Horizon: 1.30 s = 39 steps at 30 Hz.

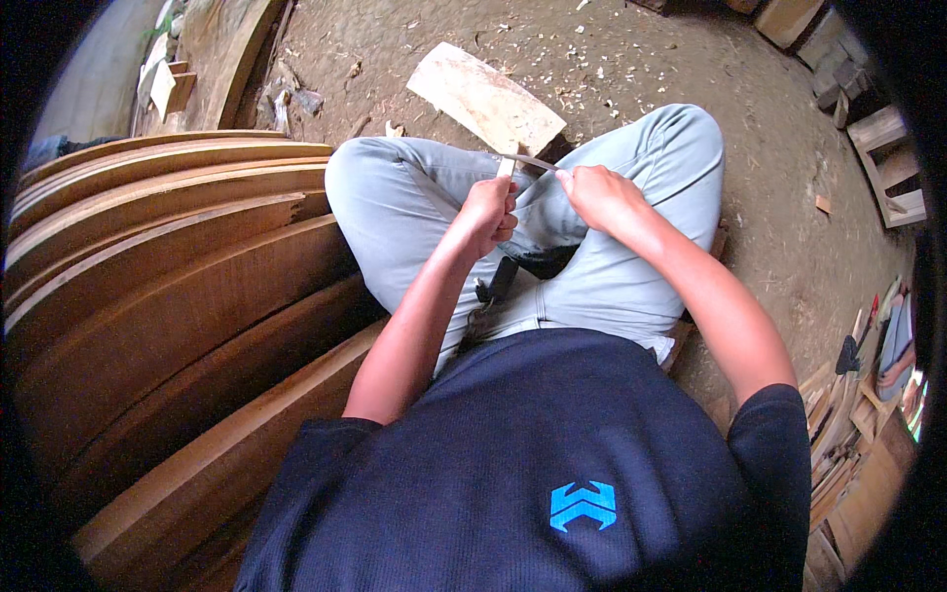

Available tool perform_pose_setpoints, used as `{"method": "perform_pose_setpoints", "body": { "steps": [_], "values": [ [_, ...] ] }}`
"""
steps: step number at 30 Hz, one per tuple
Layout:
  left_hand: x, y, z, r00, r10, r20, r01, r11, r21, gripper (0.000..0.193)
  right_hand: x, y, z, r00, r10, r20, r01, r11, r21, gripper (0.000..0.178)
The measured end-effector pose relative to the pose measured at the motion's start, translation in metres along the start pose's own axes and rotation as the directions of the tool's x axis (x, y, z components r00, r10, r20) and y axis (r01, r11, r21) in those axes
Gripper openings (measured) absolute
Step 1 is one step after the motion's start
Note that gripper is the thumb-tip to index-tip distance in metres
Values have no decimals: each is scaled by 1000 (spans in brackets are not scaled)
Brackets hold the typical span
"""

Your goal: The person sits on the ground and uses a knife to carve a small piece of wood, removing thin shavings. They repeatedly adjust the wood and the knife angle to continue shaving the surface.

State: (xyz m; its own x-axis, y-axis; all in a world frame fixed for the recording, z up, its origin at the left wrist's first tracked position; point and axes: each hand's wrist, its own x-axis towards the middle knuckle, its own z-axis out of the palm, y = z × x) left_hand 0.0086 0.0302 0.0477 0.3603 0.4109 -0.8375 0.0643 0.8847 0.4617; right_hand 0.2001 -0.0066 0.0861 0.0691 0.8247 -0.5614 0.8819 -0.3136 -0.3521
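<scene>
My left hand (488, 210) is closed around a small pale stick of wood (508, 165), whose upper end sticks up out of the fist. From the right, my right hand (600, 195) grips a knife, its handle hidden in the fingers. The knife's thin blade (533, 161) points left and meets the wood near its top end. Both hands are held over my lap, between my bent knees. Just beyond them a pale block of wood (483, 97) lies on the ground.
Long wooden boards (178, 261) are stacked close on my left. Pale shavings (604, 74) litter the dirt floor ahead. A wooden frame (888, 163) stands at the far right, and a heap of wood pieces and tools (853, 434) lies at the lower right.
</scene>
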Motion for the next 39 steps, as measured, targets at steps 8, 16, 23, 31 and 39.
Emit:
{"method": "perform_pose_setpoints", "body": {
  "steps": [8,16,23,31,39],
  "values": [
    [1,-8,11,999,28,-44,-28,1000,-9,20,-1,-3,35,964,-56,-260,-19,961,-277,47],
    [7,-19,11,998,35,-61,-39,997,-62,17,3,-2,62,935,90,-344,-170,962,-211,40],
    [6,-10,12,999,37,-28,-38,998,-46,17,34,16,38,892,-91,-442,-72,938,-339,32],
    [0,-16,17,998,34,-46,-38,994,-99,14,-3,-1,8,996,76,-54,-69,989,128,58],
    [5,-24,39,987,66,-147,-88,985,-148,15,5,5,29,994,110,13,-110,978,178,58]
  ]
}}
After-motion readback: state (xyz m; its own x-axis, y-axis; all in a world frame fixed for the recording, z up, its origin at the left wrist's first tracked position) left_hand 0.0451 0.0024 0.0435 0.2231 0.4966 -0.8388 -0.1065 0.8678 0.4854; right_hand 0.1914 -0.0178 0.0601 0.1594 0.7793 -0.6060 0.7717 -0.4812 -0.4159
